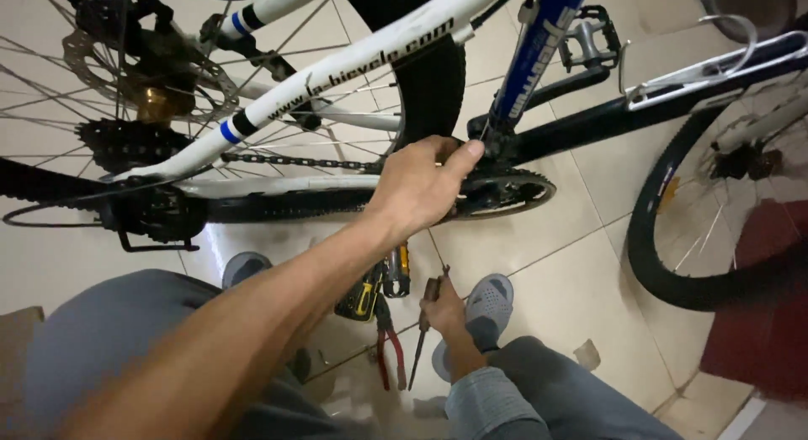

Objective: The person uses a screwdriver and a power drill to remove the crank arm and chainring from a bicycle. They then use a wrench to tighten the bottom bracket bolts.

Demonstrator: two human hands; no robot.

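left hand (425, 188) covers part of the chainring (505, 192) and the crank area, so finger contact there is unreadable. Rear wheel (109, 95) is cut by the top and left edges, front wheel (699, 230) by the right edge. Right hand (442, 310) holds a thin tool (421, 343); tip too small to tell. Pliers (387, 347) and yellow-black tool (362, 297) partly hidden behind the forearm. Bottom of frame blurred.

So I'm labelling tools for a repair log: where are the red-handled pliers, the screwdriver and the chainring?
red-handled pliers (389, 360), head view, on a red handle.
screwdriver (418, 356), head view, on the shaft below the right hand (443, 310).
chainring (513, 190), head view, on its toothed face.
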